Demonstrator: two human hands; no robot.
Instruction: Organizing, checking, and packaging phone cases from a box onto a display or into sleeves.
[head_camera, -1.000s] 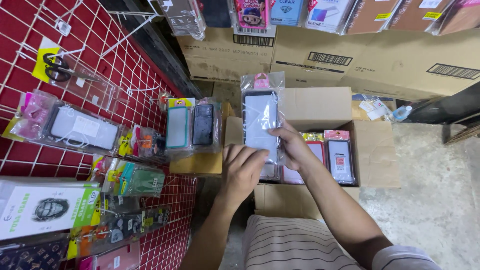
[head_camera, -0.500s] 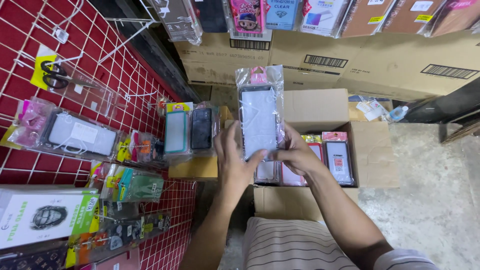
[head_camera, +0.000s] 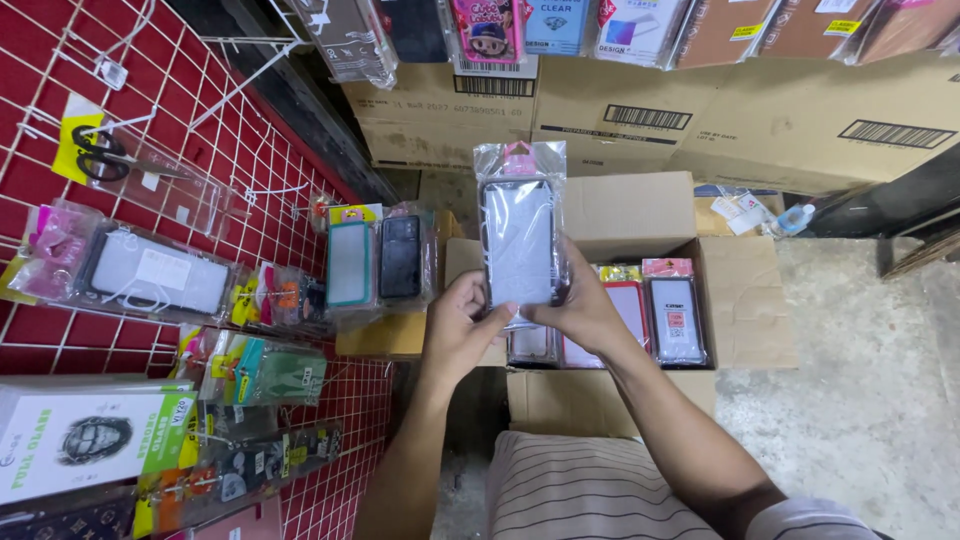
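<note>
Far to the left of the hands, a red wire wall (head_camera: 300, 200) holds packs on hooks, so each one hangs flat and is easy to see. The left hand (head_camera: 462, 335) grips the bottom left of a phone case (head_camera: 520, 240) in a clear bag. The right hand (head_camera: 580, 312) grips the bottom right. Both hands hold it upright, in front of the face, with the pink tab on top. Just behind and below the hands sits an open box (head_camera: 740, 300), where more cases (head_camera: 675, 318) stand in a row, ready to pick.
</note>
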